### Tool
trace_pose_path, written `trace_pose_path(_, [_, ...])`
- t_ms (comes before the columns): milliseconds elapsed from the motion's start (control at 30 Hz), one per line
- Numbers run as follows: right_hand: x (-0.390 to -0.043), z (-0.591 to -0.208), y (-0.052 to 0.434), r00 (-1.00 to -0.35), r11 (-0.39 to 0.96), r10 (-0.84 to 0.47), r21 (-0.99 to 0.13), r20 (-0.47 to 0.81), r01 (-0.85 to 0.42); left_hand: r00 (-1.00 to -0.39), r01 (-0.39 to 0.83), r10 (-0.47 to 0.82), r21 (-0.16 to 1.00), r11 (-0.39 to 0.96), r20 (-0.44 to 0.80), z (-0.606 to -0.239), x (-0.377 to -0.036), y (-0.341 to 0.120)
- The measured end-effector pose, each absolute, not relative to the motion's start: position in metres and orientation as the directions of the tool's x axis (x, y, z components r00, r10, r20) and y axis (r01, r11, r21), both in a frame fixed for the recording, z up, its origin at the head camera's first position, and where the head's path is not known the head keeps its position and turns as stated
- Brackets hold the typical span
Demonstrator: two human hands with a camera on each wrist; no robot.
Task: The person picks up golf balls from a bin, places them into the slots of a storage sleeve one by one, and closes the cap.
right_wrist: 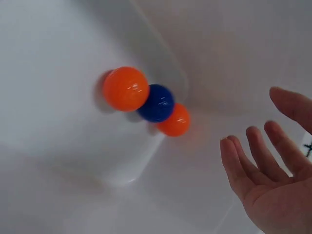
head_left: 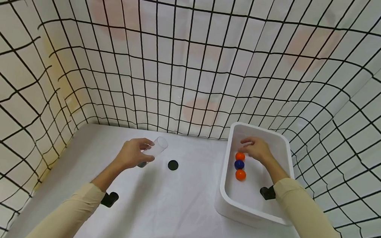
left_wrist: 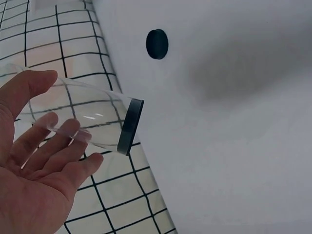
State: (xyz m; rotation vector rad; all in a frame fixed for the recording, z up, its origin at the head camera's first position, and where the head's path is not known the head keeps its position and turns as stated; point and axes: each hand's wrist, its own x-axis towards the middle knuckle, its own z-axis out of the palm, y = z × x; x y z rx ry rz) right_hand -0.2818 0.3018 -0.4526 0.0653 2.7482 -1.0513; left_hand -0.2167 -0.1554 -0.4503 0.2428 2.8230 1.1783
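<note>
My left hand [head_left: 136, 154] grips a clear tube [head_left: 159, 146] above the table, tilted, between thumb and fingers. In the left wrist view, a black cap [left_wrist: 130, 127] closes one end of the tube [left_wrist: 92, 112]; I see nothing inside it. My right hand [head_left: 257, 149] is over the white bin [head_left: 225, 182], fingers loosely bent and holding nothing. On the bin's floor, an orange ball [head_left: 240, 175], a blue ball [head_left: 239, 165] and another orange ball [head_left: 240, 156] lie in a row. The right wrist view has the hand [right_wrist: 273, 180] apart from the balls.
A black disc [head_left: 173, 165] lies on the white table [head_left: 182, 209], right of the left hand. Black wire mesh [head_left: 187, 77] rises at the back and both sides. The bin stands at the table's right, its walls around the right hand.
</note>
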Motion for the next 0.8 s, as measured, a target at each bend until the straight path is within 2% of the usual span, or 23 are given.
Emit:
trace_pose_path(367, [-0.287, -0.493, 0.315, -0.918, 0.775, -0.072, -0.601, -0.389, 0.194, -0.986, 0.099, 0.165, 0.713, 0.694, -0.023, -0.453, -0.219, -0.157])
trace_pose_path(800, [-0.283, -0.503, 0.326, -0.862, 0.791, -0.088, -0.561, -0.5, 0.245, -0.986, 0.095, 0.166, 0.699, 0.708, -0.034, -0.453, -0.218, -0.158])
